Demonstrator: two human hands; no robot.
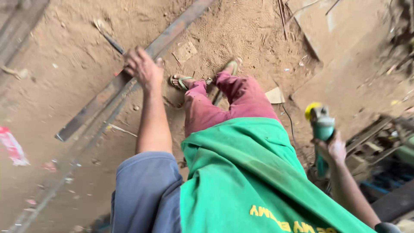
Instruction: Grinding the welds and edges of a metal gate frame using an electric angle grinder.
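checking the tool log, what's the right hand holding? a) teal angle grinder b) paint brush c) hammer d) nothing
a: the right hand is wrapped around a teal angle grinder, held off the ground, while the left hand rests on a long metal bar lying on the dirt.

red-and-white crumpled wrapper [13, 146] on dirt floor [64, 64], far left edge

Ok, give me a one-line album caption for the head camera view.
Left hand on a long steel bar over sandy ground, right hand gripping a teal angle grinder.
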